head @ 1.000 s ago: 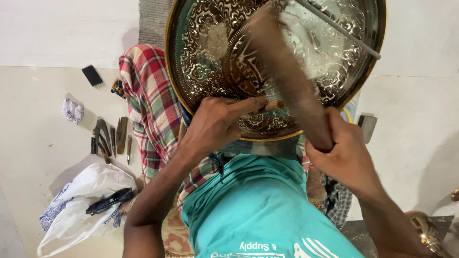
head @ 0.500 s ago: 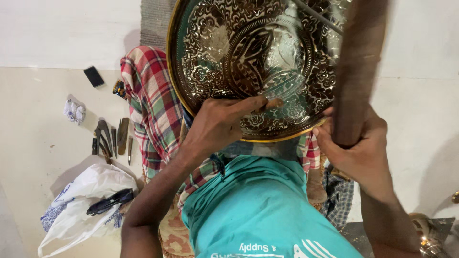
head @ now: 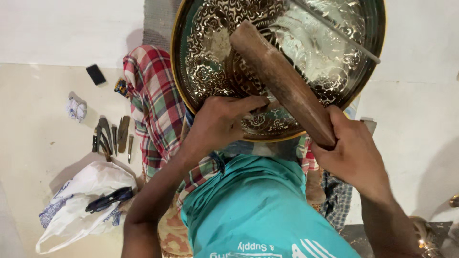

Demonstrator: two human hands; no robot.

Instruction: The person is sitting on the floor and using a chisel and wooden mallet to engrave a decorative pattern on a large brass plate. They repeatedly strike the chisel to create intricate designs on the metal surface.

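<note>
1. While the right hand [head: 351, 148] clenches hard around the lower end of a thick wooden mallet [head: 282, 83], the fingers wrap fully round the shaft and no gap shows.
2. The mallet's long axis runs on a diagonal, from that grip at lower right up to its blunt head at upper left, and the head sits over the middle of the engraved metal tray [head: 210, 67].
3. Over on the other side, the left hand [head: 220, 122] is bunched up, fingertips pinched together at the tray's lower rim; a small tool seems to sit under the fingers, but it is too hidden to make out.
4. The tray itself, round, gold-edged and covered in scrollwork, is propped against the lap on a checked cloth [head: 153, 100], and its top is cut off by the frame.
5. A thin rod [head: 334, 36] crosses the tray's upper right, and its far end is out of view.
6. Further left on the floor lie a row of small chisels [head: 112, 136], a dark phone [head: 96, 74] and a white plastic bag [head: 81, 205] with dark glasses [head: 109, 199] on it.
</note>
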